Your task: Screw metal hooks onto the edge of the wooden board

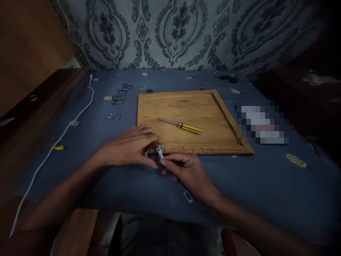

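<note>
At lower centre, on the soft blue cloth surface (pixel 266 185), the right hand (pixel 188 171) pinched a small metal bracket (pixel 159 151) at the near-left corner of the smooth wooden panel (pixel 186 106). The left hand (pixel 130 145) lay unclenched, palm-down, beside it. Behind hung damask wallpaper (pixel 181 32).

The bench (pixel 253 185) wears a dark blue cloth dotted with yellow latticed ovals. The board (pixel 186 110) is honey-coloured wood, and the screwdriver (pixel 181 125) on it has a yellow-and-black handle with a silver shaft. The bracket (pixel 160 151) is silvery, the cable (pixel 80 113) white, and the wallpaper (pixel 176 32) pale grey with dark damask medallions.
</note>
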Demonstrator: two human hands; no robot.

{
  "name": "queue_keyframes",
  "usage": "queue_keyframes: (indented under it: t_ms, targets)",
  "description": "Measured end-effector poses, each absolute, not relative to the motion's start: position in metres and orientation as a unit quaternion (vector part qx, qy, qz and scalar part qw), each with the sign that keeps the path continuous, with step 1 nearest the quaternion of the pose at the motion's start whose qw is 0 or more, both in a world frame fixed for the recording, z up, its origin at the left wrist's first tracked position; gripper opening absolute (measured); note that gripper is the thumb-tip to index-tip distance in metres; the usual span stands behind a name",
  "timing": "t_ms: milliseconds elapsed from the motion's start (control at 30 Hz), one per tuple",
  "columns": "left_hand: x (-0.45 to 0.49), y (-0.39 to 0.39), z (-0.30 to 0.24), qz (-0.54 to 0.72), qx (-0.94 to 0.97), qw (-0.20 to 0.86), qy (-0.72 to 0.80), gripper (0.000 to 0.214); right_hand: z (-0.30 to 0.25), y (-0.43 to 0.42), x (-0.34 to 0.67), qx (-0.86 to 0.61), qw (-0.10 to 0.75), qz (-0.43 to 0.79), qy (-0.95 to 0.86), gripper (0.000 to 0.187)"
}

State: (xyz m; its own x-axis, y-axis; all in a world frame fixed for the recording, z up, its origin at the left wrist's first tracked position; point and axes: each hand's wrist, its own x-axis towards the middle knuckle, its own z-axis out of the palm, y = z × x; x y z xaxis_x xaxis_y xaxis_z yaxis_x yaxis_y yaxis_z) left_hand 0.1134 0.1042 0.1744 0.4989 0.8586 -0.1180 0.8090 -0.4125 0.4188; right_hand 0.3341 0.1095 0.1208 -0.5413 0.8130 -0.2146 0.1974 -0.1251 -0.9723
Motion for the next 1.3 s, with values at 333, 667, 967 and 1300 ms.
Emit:
queue_keyframes:
  t_ms: [333, 667, 967, 1300]
  targets:
    - [0.123, 0.095, 0.167, 0.049, 0.85, 0.155, 0.502, 0.038, 0.121, 0.111, 0.333, -0.397, 0.198, 0.611, -0.656, 0.033]
    - [0.129, 0.093, 0.162, 0.03, 0.841, 0.134, 0.524, 0.039, 0.119, 0.11, 0.335, -0.369, 0.21, 0.597, -0.681, 0.041]
    - [0.128, 0.092, 0.16, 0.036, 0.833, 0.15, 0.531, 0.044, 0.119, 0.112, 0.336, -0.355, 0.207, 0.6, -0.687, 0.039]
    - [0.138, 0.09, 0.176, -0.022, 0.816, 0.17, 0.552, 0.034, 0.119, 0.107, 0.341, -0.376, 0.232, 0.568, -0.694, 0.037]
